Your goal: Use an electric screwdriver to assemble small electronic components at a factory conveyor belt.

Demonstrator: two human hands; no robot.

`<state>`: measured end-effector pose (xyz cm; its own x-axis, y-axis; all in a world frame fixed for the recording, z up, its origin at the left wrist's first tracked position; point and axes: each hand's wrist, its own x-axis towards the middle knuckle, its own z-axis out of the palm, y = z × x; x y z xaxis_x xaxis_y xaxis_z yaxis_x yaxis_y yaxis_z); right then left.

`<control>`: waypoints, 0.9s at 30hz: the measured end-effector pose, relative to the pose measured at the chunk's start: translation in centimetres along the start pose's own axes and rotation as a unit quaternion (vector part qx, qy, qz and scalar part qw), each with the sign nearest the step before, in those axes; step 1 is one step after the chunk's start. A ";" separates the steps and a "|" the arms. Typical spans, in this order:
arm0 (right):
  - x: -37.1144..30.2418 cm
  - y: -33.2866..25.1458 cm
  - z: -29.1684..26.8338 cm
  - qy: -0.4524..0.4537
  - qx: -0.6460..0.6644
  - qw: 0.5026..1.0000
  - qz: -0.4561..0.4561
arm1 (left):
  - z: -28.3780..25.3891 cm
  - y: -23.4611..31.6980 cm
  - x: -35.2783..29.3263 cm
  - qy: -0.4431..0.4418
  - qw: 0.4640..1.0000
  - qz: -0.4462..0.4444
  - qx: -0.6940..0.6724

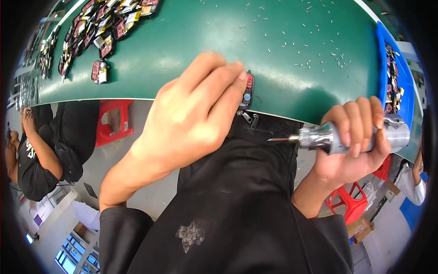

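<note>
My right hand [353, 130] is wrapped round a grey electric screwdriver [319, 137], its thin bit pointing left over my lap. A small black device [248, 89] with a red circuit board and a round silver part sits at the table's near edge. Over its left side is my left hand [194, 102], fingers bent and pressed together. Those fingertips hide part of the device; what they pinch, if anything, I cannot make out. Scattered across the green table [182, 45] lie several tiny screws [340, 57].
A pile of similar open devices [98, 27] covers the table's far left, with a single device [99, 72] nearer me. At the right, a blue bin [383, 59] holds more. Red stools [114, 123] stand below the table, and another person [43, 150] is at the left.
</note>
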<state>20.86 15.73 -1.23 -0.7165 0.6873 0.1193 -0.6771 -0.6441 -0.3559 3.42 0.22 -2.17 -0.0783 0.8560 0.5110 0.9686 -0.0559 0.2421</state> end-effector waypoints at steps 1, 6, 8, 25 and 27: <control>-0.4 0.4 0.1 0.010 -0.020 1.000 0.017 | 0.3 0.2 -0.2 0.016 1.000 0.012 0.008; -3.1 2.9 0.6 0.018 -0.094 0.992 0.076 | 0.8 0.9 -0.1 0.043 0.997 0.069 0.011; -4.3 3.9 0.7 0.023 -0.104 0.989 0.104 | 0.9 1.7 0.0 0.044 0.997 0.067 0.000; -3.6 2.0 0.9 -0.011 -0.142 0.983 0.119 | -0.7 3.1 0.0 -0.066 0.997 0.030 -0.020; -2.4 0.2 3.4 0.004 -0.201 0.977 0.074 | -0.7 3.4 0.4 -0.094 0.993 0.018 -0.067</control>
<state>21.83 12.83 1.52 -0.7995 0.5998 0.0330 -0.4447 -0.5540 -0.7038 6.51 0.01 -0.53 0.0130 0.9325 0.3610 0.9290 -0.1449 0.3406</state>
